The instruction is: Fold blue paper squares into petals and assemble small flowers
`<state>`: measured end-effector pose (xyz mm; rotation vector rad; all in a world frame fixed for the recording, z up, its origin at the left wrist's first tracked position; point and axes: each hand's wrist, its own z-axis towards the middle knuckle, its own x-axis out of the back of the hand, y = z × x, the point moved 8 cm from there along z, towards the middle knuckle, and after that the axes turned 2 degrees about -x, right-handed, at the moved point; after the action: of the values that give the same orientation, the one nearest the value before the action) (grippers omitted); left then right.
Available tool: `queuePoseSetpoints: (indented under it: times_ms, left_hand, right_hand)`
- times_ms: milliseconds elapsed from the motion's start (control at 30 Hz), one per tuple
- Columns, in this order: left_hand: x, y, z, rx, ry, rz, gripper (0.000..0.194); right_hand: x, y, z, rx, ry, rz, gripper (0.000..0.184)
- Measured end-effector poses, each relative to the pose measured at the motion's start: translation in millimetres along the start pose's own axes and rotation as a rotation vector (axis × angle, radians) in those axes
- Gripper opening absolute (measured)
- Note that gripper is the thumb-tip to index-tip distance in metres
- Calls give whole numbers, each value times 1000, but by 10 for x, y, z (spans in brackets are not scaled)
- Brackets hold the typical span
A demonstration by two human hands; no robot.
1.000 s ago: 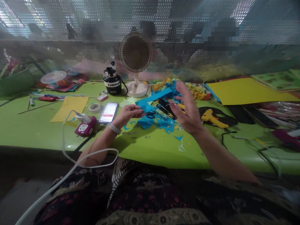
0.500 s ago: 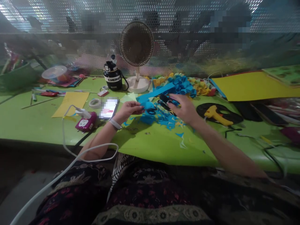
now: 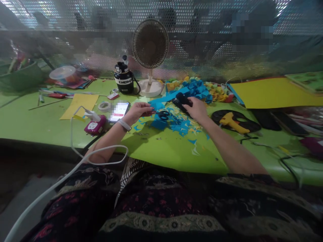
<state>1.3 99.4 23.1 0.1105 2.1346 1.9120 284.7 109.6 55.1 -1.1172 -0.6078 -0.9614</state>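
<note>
Green craft counter [image 3: 164, 158] crowded with paper, tools and a fan

Blue paper scraps [image 3: 181, 127] and black-handled scissors [image 3: 164, 116] lie mid-counter, with a heap of folded blue and yellow paper pieces [image 3: 196, 89] behind them. To the left sit a pale yellow card [image 3: 79, 106], a roll of masking tape [image 3: 104, 106], a smartphone [image 3: 119, 112] and a magenta power socket [image 3: 95, 126]. A black insulated bottle [image 3: 123, 78] and a white desk fan [image 3: 150, 50] stand at the back. To the right, a yellow glue gun [image 3: 232, 122] rests on a black mat [image 3: 217, 116], beside a large yellow sheet [image 3: 274, 92].
</note>
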Motion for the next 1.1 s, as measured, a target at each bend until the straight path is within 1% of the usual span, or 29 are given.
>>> queuePoseSetpoints:
  times_ms: [67,100,167,233,300,367,400,533,633,700,800,933,1033,1100]
  left_hand:
    - [12,35,-35,-1,10,0,22]
    - [19,37,-66,0,14,-6,21]
    - [29,0,-156,14,15,-24,18]
    - [29,-93,-279,54,5,-36,16]
    - [20,-216,-416,112,-5,-29,15]
    - [-7,-330,-542,163,-21,2,13]
    - [-25,-378,-595,184,-30,25,11]
    - [-82,-502,-709,242,-29,144,11]
    - [-118,-511,-715,230,3,210,14]
    - [-178,-503,-719,223,2,224,15]
    - [-317,-502,-755,226,-45,231,18]
    - [-452,-560,-819,253,-124,282,14]
    - [-468,-642,-835,294,-158,263,12]
    - [-464,-688,-837,325,-165,222,15]
  right_hand:
    - [222,-95,-123,84,7,106,30]
    - [306,-162,-216,141,-24,163,32]
    - [372,-299,-460,231,-164,242,33]
    - [329,-439,-762,313,-326,244,31]
    - [217,-544,-1051,382,-452,208,32]
    - [95,-593,-1253,422,-511,177,32]
    - [49,-599,-1310,430,-513,168,31]
    - [-24,-576,-1357,459,-460,129,34]
    - [-41,-575,-1347,520,-470,48,39]
    - [-55,-577,-1340,551,-485,5,41]
    - [-69,-579,-1333,569,-488,-22,42]
    - [-43,-610,-1344,545,-490,-26,45]
    - [28,-698,-1311,487,-469,-22,51]
    - [70,-792,-1237,437,-434,-6,56]
